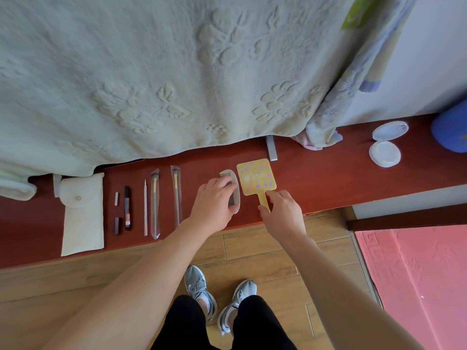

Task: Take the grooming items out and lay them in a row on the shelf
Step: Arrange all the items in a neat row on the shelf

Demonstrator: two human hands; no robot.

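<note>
On the red-brown shelf [316, 183] lies a row of grooming items: a cream pouch [82, 213], a small lipstick with its cap off [118, 222], a dark tube [127, 210], a thin white stick [145, 208] and two wrapped brushes [155, 203] [176, 193]. My left hand [213, 203] rests on a grey comb [233, 193], fingers over its left side. My right hand [283, 213] pinches the handle of a yellow hand mirror [255, 176] lying flat beside the comb.
A pale green blanket [177, 72] hangs over the shelf's back edge. An open white compact [385, 145] and a blue object [451, 127] sit at the shelf's right end. A grey bracket [271, 149] stands behind the mirror. Wooden floor and a pink mat [417, 274] lie below.
</note>
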